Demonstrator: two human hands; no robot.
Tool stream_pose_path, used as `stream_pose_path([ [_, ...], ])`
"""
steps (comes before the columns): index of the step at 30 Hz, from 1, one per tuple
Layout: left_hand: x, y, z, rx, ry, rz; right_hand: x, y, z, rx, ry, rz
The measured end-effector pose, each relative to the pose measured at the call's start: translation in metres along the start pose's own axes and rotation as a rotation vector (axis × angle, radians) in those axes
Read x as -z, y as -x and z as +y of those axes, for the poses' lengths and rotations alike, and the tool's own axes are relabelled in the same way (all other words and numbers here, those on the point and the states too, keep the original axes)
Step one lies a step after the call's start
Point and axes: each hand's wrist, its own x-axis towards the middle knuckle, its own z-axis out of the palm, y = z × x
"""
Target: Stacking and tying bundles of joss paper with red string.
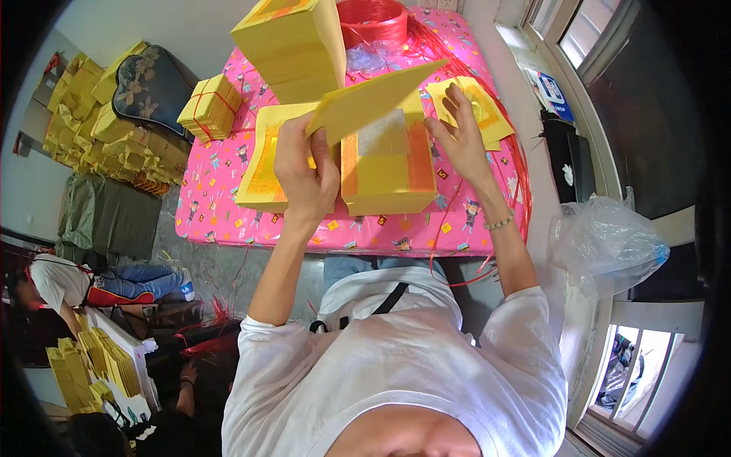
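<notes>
head view: the left hand [304, 171] is closed in a pinch on a thin sheaf of yellow paper sheets [373, 95], lifted clear of the bench [228, 171] and tilted, its far corner pointing toward 1 o'clock. directly below it, at centre, lies an open stack of yellow sheets with orange bands [388, 171]. the right hand [461, 129] lies flat, fingers spread and extended, pressing on a smaller pile of yellow sheets [476, 107] at 2 o'clock; it grips nothing. judgement: the step looks like sorting sheets between piles. done well, the pinch stays near the sheaf's lower edge so the sheets stay squared, and the flat hand holds its pile steady. a tall yellow block [293, 46] stands at 12 o'clock, a tied bundle [209, 107] at 10 o'clock, red string [373, 19] beyond.
</notes>
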Motion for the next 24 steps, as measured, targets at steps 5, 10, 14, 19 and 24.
stream_pose_path([
  [5, -0.011, 0.023, -0.015, 0.267, 0.426, 0.005, -0.013, -0.006, -0.004, 0.054, -0.170, -0.102],
  [10, -0.017, 0.037, -0.025, 0.469, 0.661, -0.026, -0.017, 0.002, -0.010, 0.060, -0.244, -0.084],
  [14, -0.017, 0.038, -0.027, 0.457, 0.657, -0.037, -0.013, 0.004, -0.016, 0.095, -0.248, -0.093],
  [19, -0.027, 0.044, -0.035, 0.453, 0.786, -0.177, -0.018, 0.013, -0.007, 0.061, -0.215, -0.174],
  [24, -0.037, 0.028, -0.032, 0.530, 1.027, -0.399, -0.031, 0.006, -0.027, 0.019, -0.498, -0.481],
])
